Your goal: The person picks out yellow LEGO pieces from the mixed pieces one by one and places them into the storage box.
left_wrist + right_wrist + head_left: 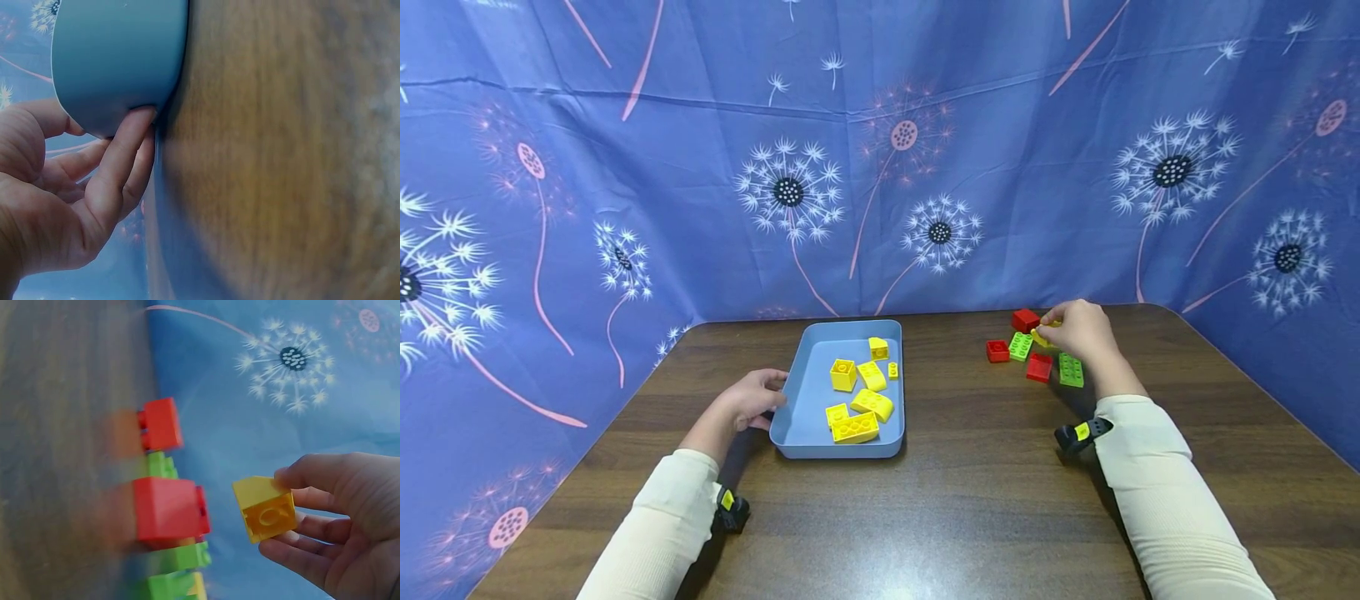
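My right hand (1078, 329) pinches a yellow toy building brick (265, 509) between thumb and fingertips, its hollow underside showing in the right wrist view. It is held over a loose group of red and green bricks, among them a red brick (1039, 367) and a green brick (1071, 370). On the left, my left hand (752, 400) grips the near left side of a blue tray (801, 367), fingers against its outer wall (122, 56) and a digit at the rim. Several yellow bricks (872, 404) lie inside the tray, some with rounded tops.
A brown wooden table (955, 500) carries everything. Behind it hangs a blue cloth (880, 208) printed with dandelions, meeting the table's back edge close beyond the tray and the bricks. Another red brick (997, 351) lies at the group's left side.
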A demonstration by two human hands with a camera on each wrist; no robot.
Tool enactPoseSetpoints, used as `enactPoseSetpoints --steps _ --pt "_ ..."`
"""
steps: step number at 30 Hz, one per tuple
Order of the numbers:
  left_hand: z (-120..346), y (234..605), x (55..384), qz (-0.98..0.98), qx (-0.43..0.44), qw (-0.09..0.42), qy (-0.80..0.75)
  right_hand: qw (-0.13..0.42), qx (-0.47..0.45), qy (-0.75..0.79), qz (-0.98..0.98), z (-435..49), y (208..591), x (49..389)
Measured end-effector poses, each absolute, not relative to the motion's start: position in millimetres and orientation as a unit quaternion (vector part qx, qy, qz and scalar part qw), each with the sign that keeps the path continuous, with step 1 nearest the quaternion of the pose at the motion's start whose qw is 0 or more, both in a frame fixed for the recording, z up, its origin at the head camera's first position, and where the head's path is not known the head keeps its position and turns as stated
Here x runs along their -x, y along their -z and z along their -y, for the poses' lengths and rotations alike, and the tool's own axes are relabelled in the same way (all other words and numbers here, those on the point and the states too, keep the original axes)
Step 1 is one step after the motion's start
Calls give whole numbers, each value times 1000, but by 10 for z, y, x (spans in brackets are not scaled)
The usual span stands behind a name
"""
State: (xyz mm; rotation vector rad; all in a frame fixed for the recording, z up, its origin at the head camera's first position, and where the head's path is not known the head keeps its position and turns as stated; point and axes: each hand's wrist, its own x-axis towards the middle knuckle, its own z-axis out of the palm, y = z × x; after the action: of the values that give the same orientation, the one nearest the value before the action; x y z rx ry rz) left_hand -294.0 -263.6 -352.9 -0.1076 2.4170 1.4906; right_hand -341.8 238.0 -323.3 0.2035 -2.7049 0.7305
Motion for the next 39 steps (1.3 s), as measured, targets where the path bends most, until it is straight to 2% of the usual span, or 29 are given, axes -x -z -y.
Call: enactPoseSetpoints --steps 9,24,39 --pt "2633 3524 2928 -840 39 153 -519 160 -76 -291 940 -2292 3067 3311" --pt "2636 3525 2933 -838 40 154 -522 183 -115 -295 931 -2078 2801 3122" --pt "2635 3527 2937 -837 40 155 -523 192 -166 -316 914 -1700 2650 2991"
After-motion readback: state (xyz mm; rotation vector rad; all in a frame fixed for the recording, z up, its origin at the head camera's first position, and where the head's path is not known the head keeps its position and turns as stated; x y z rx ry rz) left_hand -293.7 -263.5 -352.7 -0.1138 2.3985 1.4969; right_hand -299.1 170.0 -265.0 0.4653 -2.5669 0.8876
